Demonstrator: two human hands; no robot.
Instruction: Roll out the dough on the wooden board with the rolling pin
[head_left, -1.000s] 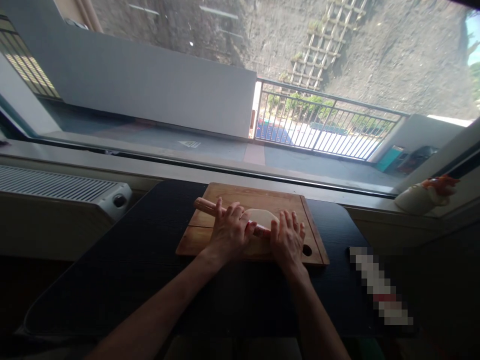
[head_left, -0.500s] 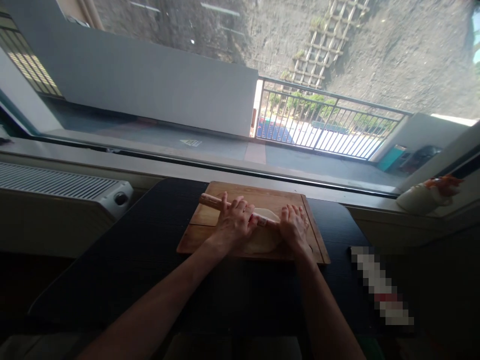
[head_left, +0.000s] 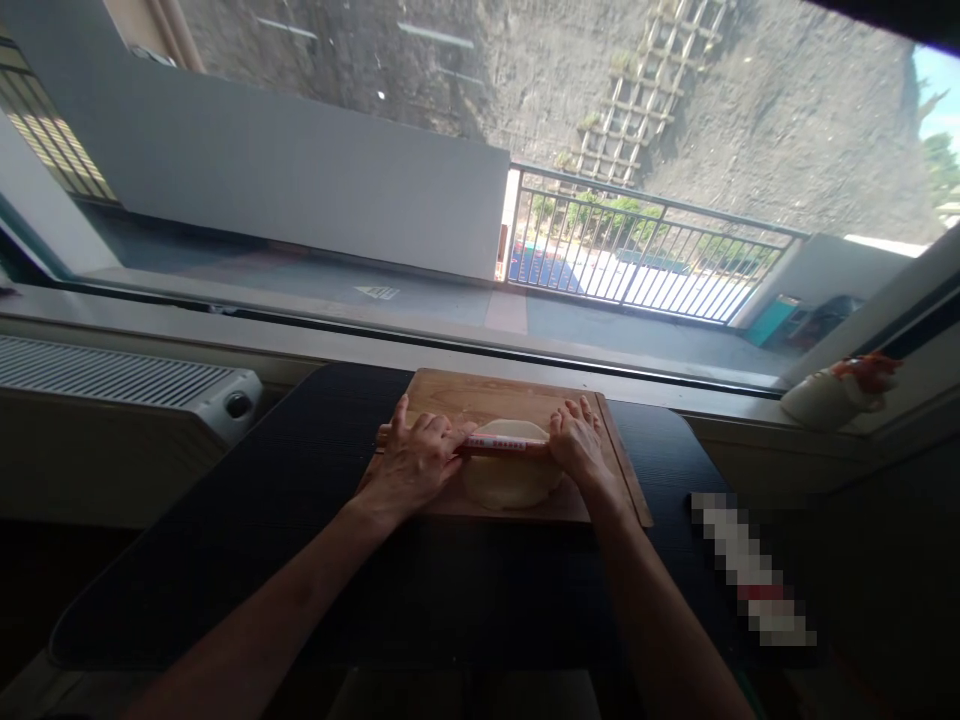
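A wooden rolling pin with a printed label lies across a flat round sheet of pale dough. My left hand is closed over the pin's left part, its end poking out beyond the fingers. At the other end, my right hand grips the pin, with some fingers raised. Under the dough is a wooden cutting board, with a groove along its right side. Parts of the dough's far side show behind the pin.
The board rests on a dark table against a window sill. At the left is a white radiator. A pale pot with something orange stands on the sill at right. A blurred-out item lies near the table's right edge.
The rolling pin has turned from a slant to nearly level across the dough. My left hand has moved left and toward me, uncovering the label and more dough. My right hand has shifted slightly left.
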